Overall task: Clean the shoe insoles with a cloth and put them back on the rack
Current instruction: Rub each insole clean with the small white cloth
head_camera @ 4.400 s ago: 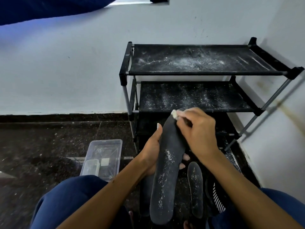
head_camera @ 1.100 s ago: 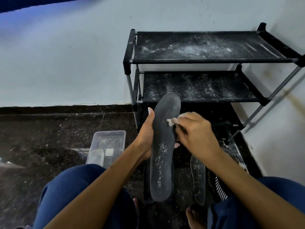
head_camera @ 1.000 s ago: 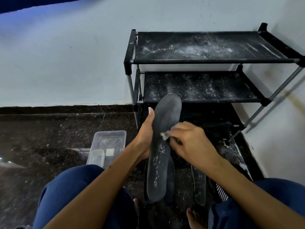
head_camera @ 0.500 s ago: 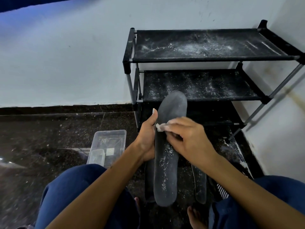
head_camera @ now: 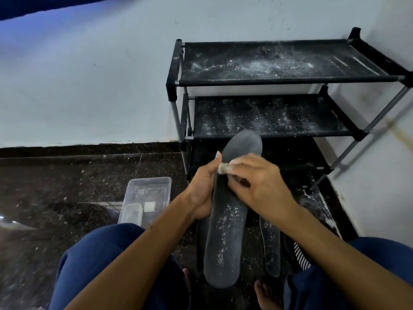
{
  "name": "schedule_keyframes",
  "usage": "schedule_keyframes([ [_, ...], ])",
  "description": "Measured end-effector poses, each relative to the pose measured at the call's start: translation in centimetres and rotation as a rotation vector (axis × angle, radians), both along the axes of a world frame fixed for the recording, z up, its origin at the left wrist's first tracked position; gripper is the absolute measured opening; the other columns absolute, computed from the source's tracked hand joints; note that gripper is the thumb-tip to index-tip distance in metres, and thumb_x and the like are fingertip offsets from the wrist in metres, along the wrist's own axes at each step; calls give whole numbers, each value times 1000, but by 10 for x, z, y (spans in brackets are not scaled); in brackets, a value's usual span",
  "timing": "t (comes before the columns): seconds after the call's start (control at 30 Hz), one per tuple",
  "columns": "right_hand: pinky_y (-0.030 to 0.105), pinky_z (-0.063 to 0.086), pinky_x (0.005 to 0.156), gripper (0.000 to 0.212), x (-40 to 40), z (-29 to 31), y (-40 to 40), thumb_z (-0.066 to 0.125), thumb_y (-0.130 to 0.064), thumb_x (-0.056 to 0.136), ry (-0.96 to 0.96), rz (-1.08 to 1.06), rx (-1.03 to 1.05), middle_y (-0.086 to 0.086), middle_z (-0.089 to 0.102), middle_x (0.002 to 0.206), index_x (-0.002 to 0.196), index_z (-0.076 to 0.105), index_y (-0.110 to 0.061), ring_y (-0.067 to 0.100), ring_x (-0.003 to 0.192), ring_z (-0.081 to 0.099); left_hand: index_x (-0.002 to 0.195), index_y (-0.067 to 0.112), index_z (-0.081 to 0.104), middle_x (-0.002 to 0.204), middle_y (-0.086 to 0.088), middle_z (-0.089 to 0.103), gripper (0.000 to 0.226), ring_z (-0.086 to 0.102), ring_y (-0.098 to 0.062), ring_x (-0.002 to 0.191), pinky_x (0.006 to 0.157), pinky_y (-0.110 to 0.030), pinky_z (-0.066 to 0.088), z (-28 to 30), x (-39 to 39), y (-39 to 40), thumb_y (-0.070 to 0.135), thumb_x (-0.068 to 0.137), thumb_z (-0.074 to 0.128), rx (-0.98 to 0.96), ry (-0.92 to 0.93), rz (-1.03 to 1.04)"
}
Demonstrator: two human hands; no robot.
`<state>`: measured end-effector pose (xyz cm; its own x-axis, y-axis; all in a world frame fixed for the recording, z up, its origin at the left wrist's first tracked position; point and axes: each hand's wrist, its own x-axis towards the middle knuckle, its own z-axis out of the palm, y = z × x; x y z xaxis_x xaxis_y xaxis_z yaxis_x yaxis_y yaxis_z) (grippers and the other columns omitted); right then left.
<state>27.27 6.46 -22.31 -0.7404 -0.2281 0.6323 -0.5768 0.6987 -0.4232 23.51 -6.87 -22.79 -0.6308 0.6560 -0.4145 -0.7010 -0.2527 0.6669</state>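
Note:
A long dark grey insole (head_camera: 225,238), flecked with white dust on its lower half, stands nearly upright between my knees. My left hand (head_camera: 202,191) grips its left edge from behind, thumb up along the side. My right hand (head_camera: 257,186) pinches a small whitish cloth (head_camera: 224,168) and presses it on the insole's upper part, near the left edge. A second dusty insole (head_camera: 271,247) lies on the floor to the right. The black shoe rack (head_camera: 279,81) stands against the wall behind, its two shelves covered in white dust.
A clear plastic container (head_camera: 147,198) sits on the dark speckled floor left of my hands. A striped black and white item (head_camera: 300,257) lies by my right knee. White walls meet in a corner behind and to the right of the rack.
My right hand has wiped the cloth from the top of the insole down and across to its left edge. The insole's upper part now looks free of dust; my left hand keeps its grip.

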Motion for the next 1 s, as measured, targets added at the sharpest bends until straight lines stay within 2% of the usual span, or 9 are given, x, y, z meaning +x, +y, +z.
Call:
schedule_keyframes([
  [0.2, 25, 51, 63, 14, 12, -5, -13, 67, -2, 76, -121, 242, 120, 0, 68, 82, 85, 75, -9, 13, 70, 59, 111, 3, 61, 98, -14, 72, 60, 70, -23, 89, 78, -30, 57, 5, -4, -4, 50, 99, 27, -11, 12, 96],
  [0.27, 25, 50, 62, 13, 12, -3, -12, 67, -3, 76, -160, 277, 94, -2, 68, 81, 83, 75, -10, 10, 69, 56, 114, 3, 62, 104, -15, 70, 61, 68, -24, 96, 85, -32, 54, 4, -4, -5, 51, 99, 27, -23, 10, 102],
  [0.33, 24, 50, 66, 14, 10, -1, -7, 68, -4, 78, -125, 241, 46, -2, 67, 83, 87, 75, -11, 10, 72, 57, 110, 4, 66, 101, -16, 69, 64, 66, -25, 95, 88, -35, 52, 4, -4, -8, 55, 97, 29, -25, -9, 96],
  [0.4, 25, 51, 72, 13, 5, 1, -2, 67, -3, 80, -7, 101, 13, 2, 67, 85, 91, 74, -7, 15, 75, 59, 105, 6, 69, 93, -16, 69, 69, 67, -27, 87, 81, -41, 52, 4, -4, -7, 60, 94, 28, -12, -34, 38],
  [0.53, 35, 53, 68, 11, -2, -3, 3, 64, -4, 83, 72, -130, 0, 8, 64, 85, 90, 71, 1, 21, 76, 61, 112, 10, 64, 101, -21, 68, 69, 66, -37, 88, 81, -57, 49, 5, 1, -5, 63, 92, 25, 11, -65, -62],
  [0.63, 36, 54, 66, 12, -4, -5, 3, 65, -3, 82, 79, -171, 18, 10, 64, 85, 91, 71, 1, 22, 75, 62, 115, 11, 62, 96, -21, 68, 72, 65, -35, 79, 74, -52, 52, 3, 1, -3, 66, 92, 21, -18, -66, -62],
  [0.73, 36, 54, 67, 17, -6, -2, 2, 62, -6, 85, 60, -140, -1, 9, 64, 87, 98, 70, 0, 22, 77, 62, 119, 12, 59, 90, -20, 69, 89, 65, -34, 71, 66, -45, 54, 3, 0, 0, 78, 83, 10, -37, -18, -54],
  [0.9, 32, 54, 66, 19, 4, -4, -11, 61, -9, 85, -5, 56, 56, 7, 63, 87, 100, 71, -1, 20, 79, 63, 103, 9, 68, 99, -18, 71, 109, 69, -29, 94, 81, -41, 57, 8, 3, 0, 84, 71, -5, -109, 145, -18],
  [1.0, 31, 53, 66, 20, -2, 1, -6, 59, -14, 86, 21, -53, 59, 5, 63, 85, 98, 72, -4, 17, 76, 61, 94, 14, 73, 100, -24, 68, 109, 65, -36, 91, 83, -46, 53, 9, 4, 2, 88, 64, -1, -155, 197, -26],
])
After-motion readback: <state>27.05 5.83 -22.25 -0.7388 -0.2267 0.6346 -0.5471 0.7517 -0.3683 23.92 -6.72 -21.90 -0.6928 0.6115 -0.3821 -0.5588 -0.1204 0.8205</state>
